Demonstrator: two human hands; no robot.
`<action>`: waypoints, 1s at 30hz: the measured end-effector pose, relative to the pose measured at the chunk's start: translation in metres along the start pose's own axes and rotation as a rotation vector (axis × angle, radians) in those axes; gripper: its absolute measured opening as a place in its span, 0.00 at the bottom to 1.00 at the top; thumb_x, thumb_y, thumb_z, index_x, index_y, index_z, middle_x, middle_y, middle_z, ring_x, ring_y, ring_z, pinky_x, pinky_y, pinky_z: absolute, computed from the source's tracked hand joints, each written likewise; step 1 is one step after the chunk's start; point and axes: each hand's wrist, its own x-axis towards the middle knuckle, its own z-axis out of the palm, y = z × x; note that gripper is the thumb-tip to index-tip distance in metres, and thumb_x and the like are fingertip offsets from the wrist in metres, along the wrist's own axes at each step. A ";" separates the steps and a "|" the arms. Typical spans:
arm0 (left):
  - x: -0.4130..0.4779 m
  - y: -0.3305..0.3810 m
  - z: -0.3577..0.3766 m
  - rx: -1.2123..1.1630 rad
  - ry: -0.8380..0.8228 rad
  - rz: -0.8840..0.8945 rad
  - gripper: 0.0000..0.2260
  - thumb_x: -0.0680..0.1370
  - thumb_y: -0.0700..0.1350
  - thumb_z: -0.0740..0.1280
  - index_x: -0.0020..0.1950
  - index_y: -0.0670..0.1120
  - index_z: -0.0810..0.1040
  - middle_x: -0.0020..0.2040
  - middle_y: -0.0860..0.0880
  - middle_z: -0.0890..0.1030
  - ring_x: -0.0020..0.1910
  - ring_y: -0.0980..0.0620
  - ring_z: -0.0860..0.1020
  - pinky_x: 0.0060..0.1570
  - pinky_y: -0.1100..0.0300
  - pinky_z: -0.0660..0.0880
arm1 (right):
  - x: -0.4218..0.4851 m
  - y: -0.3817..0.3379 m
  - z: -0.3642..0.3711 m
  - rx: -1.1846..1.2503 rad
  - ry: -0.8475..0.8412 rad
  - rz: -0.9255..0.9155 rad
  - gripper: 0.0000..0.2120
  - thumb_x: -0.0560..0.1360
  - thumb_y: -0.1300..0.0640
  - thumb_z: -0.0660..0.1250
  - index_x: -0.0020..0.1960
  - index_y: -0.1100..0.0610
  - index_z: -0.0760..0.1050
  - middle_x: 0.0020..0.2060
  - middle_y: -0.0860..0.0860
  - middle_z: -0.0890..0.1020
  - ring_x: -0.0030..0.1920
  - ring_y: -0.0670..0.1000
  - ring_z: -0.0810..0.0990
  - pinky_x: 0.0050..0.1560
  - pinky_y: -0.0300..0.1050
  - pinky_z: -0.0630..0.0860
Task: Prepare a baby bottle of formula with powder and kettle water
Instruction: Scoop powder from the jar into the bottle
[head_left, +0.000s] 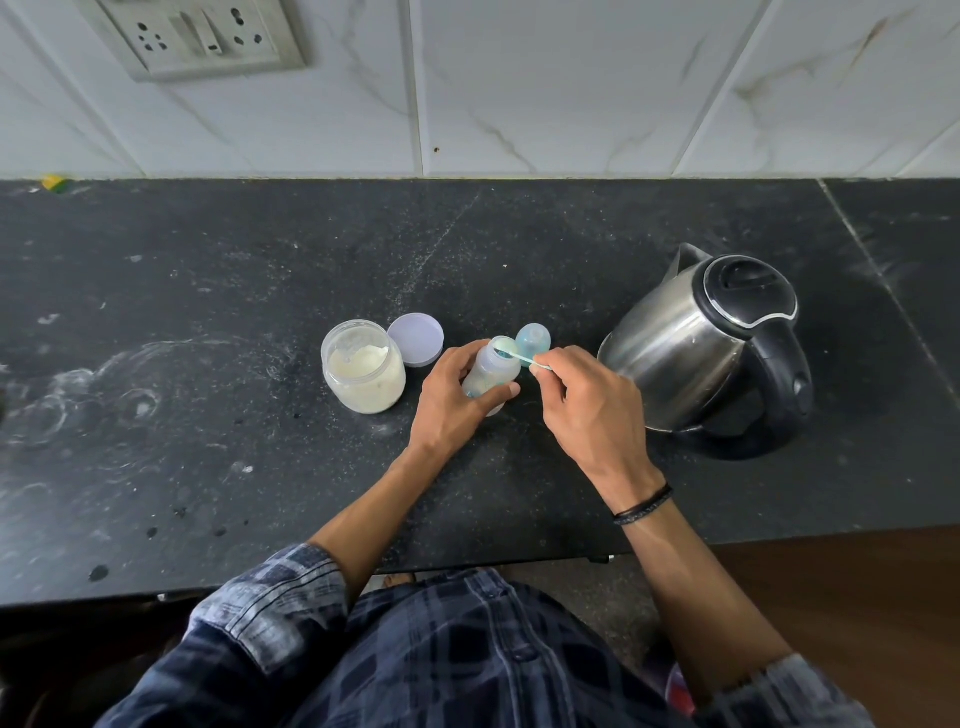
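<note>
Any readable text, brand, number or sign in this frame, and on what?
None can be read.
Baby bottle: bluish marks on its side, too blurred to read.
Kettle, powder jar, wall socket plate: no lettering shows.

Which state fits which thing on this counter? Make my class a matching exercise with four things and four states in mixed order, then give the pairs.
Things:
1 bottle
2 scoop
3 jar
4 kettle

States:
A closed, standing far right
B held in the left hand
C open, powder inside
D pinched in the right hand

Pairs: 1-B, 2-D, 3-C, 4-A
</note>
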 end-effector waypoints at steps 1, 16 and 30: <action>0.000 0.000 0.000 -0.002 0.000 0.000 0.27 0.72 0.54 0.80 0.69 0.53 0.77 0.61 0.54 0.81 0.60 0.53 0.80 0.63 0.49 0.79 | 0.000 0.000 0.000 0.000 0.003 -0.004 0.02 0.80 0.62 0.73 0.50 0.61 0.83 0.39 0.53 0.83 0.30 0.59 0.78 0.24 0.53 0.75; 0.001 0.001 -0.001 -0.008 0.006 0.010 0.26 0.72 0.54 0.80 0.68 0.54 0.77 0.62 0.54 0.81 0.61 0.54 0.80 0.63 0.50 0.79 | -0.007 0.005 0.007 -0.008 0.071 -0.056 0.02 0.78 0.64 0.75 0.50 0.60 0.83 0.39 0.51 0.83 0.30 0.55 0.78 0.24 0.48 0.72; -0.002 0.001 -0.001 -0.013 0.012 0.019 0.25 0.72 0.55 0.80 0.67 0.58 0.76 0.62 0.56 0.81 0.60 0.58 0.79 0.59 0.62 0.76 | -0.014 0.009 0.012 -0.040 0.146 -0.084 0.03 0.82 0.60 0.71 0.51 0.58 0.83 0.38 0.49 0.82 0.31 0.51 0.77 0.25 0.43 0.68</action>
